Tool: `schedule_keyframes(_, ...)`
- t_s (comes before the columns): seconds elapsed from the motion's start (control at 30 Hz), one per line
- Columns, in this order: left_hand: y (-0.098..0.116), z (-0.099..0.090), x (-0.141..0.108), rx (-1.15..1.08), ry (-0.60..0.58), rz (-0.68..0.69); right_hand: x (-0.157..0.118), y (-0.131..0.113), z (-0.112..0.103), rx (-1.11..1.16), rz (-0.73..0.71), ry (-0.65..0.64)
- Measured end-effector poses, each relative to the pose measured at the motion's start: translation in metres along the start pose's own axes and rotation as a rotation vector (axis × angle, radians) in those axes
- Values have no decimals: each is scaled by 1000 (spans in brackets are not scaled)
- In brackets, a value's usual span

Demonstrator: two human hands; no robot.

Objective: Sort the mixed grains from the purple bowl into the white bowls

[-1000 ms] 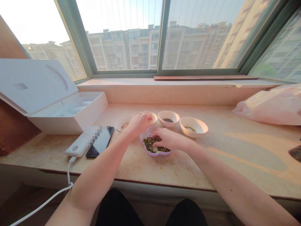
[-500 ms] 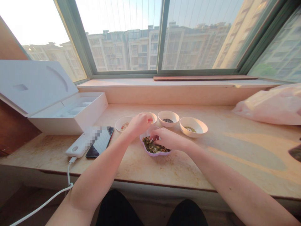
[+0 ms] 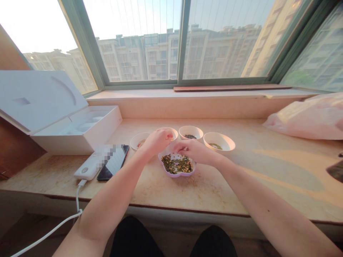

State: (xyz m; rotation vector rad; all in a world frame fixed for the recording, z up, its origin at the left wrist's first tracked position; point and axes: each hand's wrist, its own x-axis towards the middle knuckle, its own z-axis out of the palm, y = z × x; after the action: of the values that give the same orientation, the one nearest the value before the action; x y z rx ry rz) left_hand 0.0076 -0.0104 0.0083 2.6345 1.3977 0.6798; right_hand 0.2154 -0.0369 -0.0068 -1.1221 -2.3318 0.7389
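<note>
The left hand [image 3: 158, 142] is positioned above the rear of the dish, its fingertips drawn together in a narrow pinch over a white bowl [image 3: 171, 131]. Whether it holds anything cannot be determined. The right hand [image 3: 193, 151] is held with fingers curved and narrowly closed, just above the rim of a lilac flower-shaped dish [image 3: 175, 175]; any held item cannot be determined.

The dish sits near the middle of the marble worktop [image 3: 193, 192], between the hands and the front edge, and contains green and brown mixed seeds [image 3: 177, 164].

Three further white bowls stand along the rear of the group: one with pale contents [image 3: 138, 141] at left, one with dark seeds [image 3: 190, 132], and one with a small quantity of greenish seeds [image 3: 218, 141] at right.

A power bank [image 3: 85, 168] and a smartphone [image 3: 114, 163] lie side by side to the left, with an open white box [image 3: 77, 130] behind them. A pale plastic bag [image 3: 308, 119] lies at the right rear.
</note>
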Motion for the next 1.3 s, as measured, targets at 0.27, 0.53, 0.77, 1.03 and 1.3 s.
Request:
schedule_keyframes(0.27,16,-4,-9,-17,-266,144,-13,21,-55,-233,233,358)
schedule_keyframes(0.53,20,10,-13,45,-499,219,-16,63,-77,-419,512,295)
schedule_keyframes(0.77,15,22,-12,83,-483,273,-18,76,-81,-485,623,236)
schedule_keyframes(1.03,18,15,-9,-56,-282,233,-19,60,-82,-496,714,237)
schedule_keyframes(1.3,-8,7,7,-119,166,-1,-14,38,-72,-496,679,293)
